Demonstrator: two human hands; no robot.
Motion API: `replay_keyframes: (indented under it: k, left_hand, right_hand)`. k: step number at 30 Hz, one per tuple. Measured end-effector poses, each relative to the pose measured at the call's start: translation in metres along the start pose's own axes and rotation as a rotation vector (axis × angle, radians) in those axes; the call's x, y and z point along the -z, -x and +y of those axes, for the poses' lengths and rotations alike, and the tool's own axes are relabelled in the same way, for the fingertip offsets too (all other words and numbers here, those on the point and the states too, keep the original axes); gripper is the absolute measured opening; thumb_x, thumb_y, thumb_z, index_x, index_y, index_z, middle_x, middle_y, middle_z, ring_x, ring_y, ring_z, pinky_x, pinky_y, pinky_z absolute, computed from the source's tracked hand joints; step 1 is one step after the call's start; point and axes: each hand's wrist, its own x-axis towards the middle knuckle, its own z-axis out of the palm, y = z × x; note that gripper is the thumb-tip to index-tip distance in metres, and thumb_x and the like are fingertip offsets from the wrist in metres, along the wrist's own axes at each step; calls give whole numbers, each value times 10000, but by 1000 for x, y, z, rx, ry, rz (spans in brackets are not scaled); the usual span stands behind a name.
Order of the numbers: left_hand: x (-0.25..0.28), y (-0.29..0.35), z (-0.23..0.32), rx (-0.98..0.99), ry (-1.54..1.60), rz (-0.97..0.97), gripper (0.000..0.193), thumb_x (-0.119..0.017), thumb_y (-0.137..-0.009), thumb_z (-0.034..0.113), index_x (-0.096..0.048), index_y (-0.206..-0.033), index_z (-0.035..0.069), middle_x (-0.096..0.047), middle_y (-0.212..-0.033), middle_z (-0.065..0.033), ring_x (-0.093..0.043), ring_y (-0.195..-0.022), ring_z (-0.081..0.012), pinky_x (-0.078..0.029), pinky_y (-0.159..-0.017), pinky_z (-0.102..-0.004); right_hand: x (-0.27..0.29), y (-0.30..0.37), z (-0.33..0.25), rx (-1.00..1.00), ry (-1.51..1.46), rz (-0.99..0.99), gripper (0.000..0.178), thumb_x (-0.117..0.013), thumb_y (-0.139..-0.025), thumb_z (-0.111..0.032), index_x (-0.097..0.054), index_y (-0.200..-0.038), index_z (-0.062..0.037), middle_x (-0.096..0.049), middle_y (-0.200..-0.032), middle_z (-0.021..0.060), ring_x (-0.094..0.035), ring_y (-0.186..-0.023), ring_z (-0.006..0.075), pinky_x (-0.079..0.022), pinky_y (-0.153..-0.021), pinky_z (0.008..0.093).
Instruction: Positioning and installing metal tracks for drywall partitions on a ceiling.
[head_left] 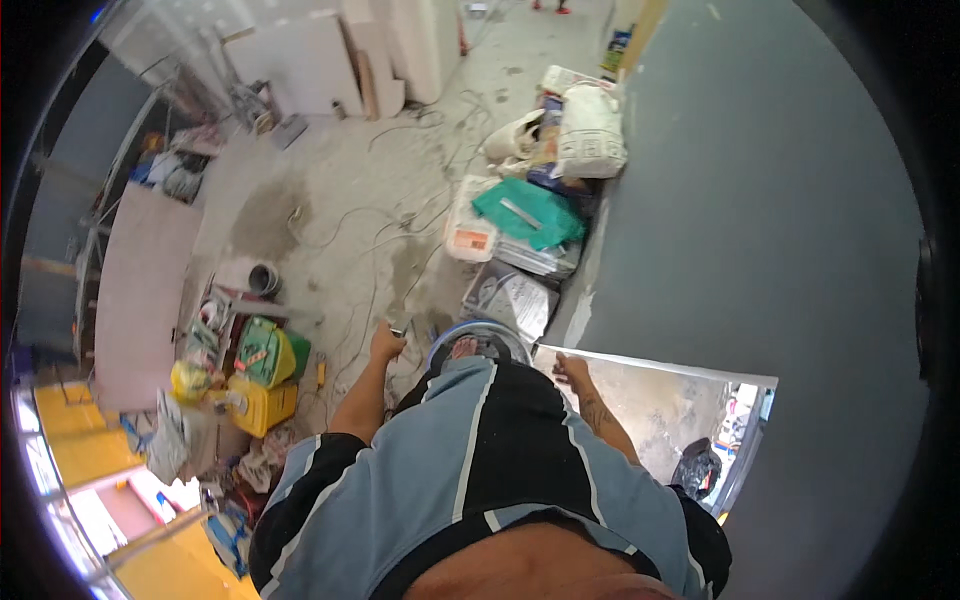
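My left hand [387,343] is closed, held out over the floor to the left of a blue-rimmed round bucket [440,340]. A small dark thing with a pale glint [398,332] shows at its fingers; its kind is unclear. On the other side of the bucket, my right hand [571,370] has its fingers loosely bent and apart, with nothing visible in them. It hangs close to the white-edged end [600,354] of the grey wall [750,220]. My body hides part of the bucket.
Along the wall lie stacked boxes [510,300], a green plastic sheet [535,212], a white tub [468,240] and a filled white sack [590,130]. Cables [375,240] trail over the floor. To the left are a yellow crate [262,405], a green container [265,350] and a dark bucket [264,280].
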Motion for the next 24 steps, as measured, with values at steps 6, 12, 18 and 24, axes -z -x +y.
replay_keyframes:
  k: [6,12,18,24]
  left_hand:
    - [-27,90,-120,271,39,60,500,-652,-602,234,-484,-992,-29,-569,-950,-278,-552,-933,-401,-450,-782,-418]
    - [-62,122,-107,493,-22,28,499,-643,-611,299,-571,-980,-29,-588,-965,-251,-581,-941,-342,-465,-762,-398]
    - [-107,83,-124,212,-78,-223,534,-588,-623,470,-648,-852,-8,-617,-876,-232,-605,-878,-339,-471,-732,-412]
    - [-97,88,-88,217,100,-267,639,-592,-612,557,-641,-888,-18,-603,-950,-241,-589,-892,-384,-470,-742,-410]
  right_hand:
    - [-64,7,-80,191,321,-54,746,-668,-741,-294,-263,-1336,-102,-578,-989,124,-587,-831,252,-500,-675,401]
    - [-56,-5,-68,-12,237,-251,347,-576,-780,-394,-590,-885,-64,-595,-858,85,-589,-818,223,-467,-658,401]
    - [-51,24,-69,315,738,-228,268,-589,-794,-297,-618,-842,-35,-600,-817,97,-575,-731,227,-477,-618,393]
    - [-22,-12,-50,57,255,-185,325,-545,-796,-193,-515,-1077,-32,-581,-863,113,-577,-652,219,-480,-538,344]
